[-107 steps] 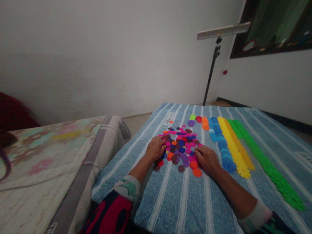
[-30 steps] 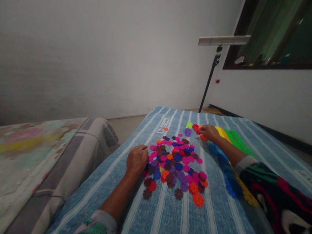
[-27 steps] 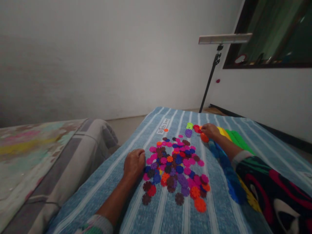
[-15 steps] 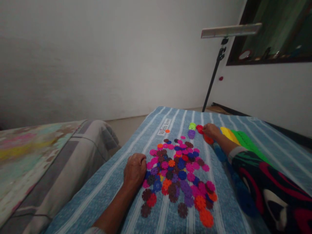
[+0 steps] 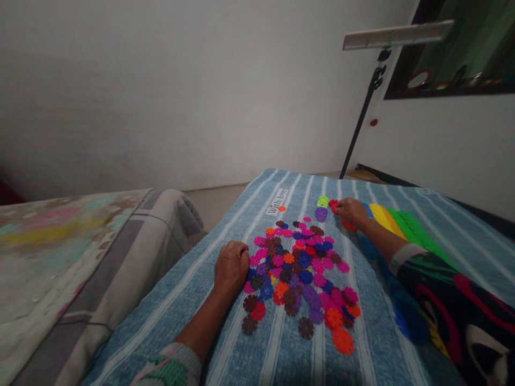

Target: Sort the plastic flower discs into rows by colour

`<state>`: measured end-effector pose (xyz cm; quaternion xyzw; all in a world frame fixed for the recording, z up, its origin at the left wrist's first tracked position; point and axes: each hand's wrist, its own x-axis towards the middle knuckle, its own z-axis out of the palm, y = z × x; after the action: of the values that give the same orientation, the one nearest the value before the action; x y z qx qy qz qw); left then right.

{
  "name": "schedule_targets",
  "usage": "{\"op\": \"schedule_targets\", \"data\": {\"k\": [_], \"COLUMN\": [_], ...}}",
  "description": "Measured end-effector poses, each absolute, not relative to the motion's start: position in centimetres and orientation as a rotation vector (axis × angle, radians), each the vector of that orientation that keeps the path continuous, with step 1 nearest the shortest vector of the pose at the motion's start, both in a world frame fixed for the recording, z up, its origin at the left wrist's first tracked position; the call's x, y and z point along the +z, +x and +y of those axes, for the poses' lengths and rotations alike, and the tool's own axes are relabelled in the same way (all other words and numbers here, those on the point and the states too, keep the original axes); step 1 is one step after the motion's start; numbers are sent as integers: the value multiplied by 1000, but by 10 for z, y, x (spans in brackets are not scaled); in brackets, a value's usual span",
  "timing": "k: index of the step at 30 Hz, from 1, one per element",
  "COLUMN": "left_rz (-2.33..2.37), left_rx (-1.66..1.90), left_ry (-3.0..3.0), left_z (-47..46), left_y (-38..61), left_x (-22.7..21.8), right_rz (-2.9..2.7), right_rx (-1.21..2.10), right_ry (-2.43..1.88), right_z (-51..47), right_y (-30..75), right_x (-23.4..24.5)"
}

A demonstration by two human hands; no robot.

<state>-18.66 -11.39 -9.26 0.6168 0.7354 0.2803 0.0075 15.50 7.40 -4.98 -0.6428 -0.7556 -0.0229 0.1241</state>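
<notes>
A heap of flower-shaped plastic discs [image 5: 306, 276] in pink, purple, blue, brown and orange lies loose on the striped cloth [image 5: 189, 311]. Against its left edge rests my left hand [image 5: 232, 266], curled into a fist; whatever may be inside it is hidden. Beyond the heap, at the right, my right hand [image 5: 353, 212] has its fingers pinched at a red disc [image 5: 333, 206]. An orange disc [image 5: 349, 226] shows just below that hand. To its left lie lime-green discs [image 5: 322, 201] and purple discs [image 5: 321, 214].
Yellow discs [image 5: 386, 220] and green discs [image 5: 414, 228] form rows right of my forearm, with blue discs [image 5: 408, 319] partly under it. One orange disc [image 5: 282, 208] sits on the "With love" print. A covered bed [image 5: 169, 225] stands left; a lamp stand [image 5: 362, 123] rises behind.
The whole view has shifted slightly, so things appear a little higher and further right. My right hand stays at the red disc, covering more of the orange one. My left fist remains beside the heap.
</notes>
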Motion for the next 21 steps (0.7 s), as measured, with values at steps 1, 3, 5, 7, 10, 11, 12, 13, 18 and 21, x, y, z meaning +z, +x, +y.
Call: {"op": "schedule_targets", "data": {"k": [1, 3, 5, 7, 10, 11, 12, 13, 18, 21], "left_rz": [2302, 2304, 2306, 2305, 2320, 2328, 2336, 2343, 2345, 2352], "left_rx": [872, 868, 860, 855, 839, 830, 819, 809, 792, 775], "left_ry": [1926, 1926, 1928, 1927, 1914, 1909, 1904, 1898, 1902, 1904], "left_z": [-114, -115, -115, -115, -115, -115, -114, -114, -115, -115], "left_y": [-186, -185, -184, -183, -181, -181, -180, -180, -178, -178], "left_x": [-92, -91, -90, -89, -89, -89, -89, -89, -86, -85], "right_rz": [-2235, -2314, -2407, -2517, -2662, -2702, -2737, -2770, -2914, -2918], "right_rx": [-60, -32, 18, 89, 185, 204, 212, 211, 120, 126], "right_ry": [-1833, -1728, -1602, -1446, -1225, -1165, -1117, -1075, -952, -954], "right_z": [70, 58, 44, 27, 4, -3, -8, -12, -20, -20], "right_y": [151, 141, 129, 118, 103, 100, 97, 96, 95, 97], "right_x": [-49, -49, -49, -50, -52, -53, -54, -54, -55, -56]}}
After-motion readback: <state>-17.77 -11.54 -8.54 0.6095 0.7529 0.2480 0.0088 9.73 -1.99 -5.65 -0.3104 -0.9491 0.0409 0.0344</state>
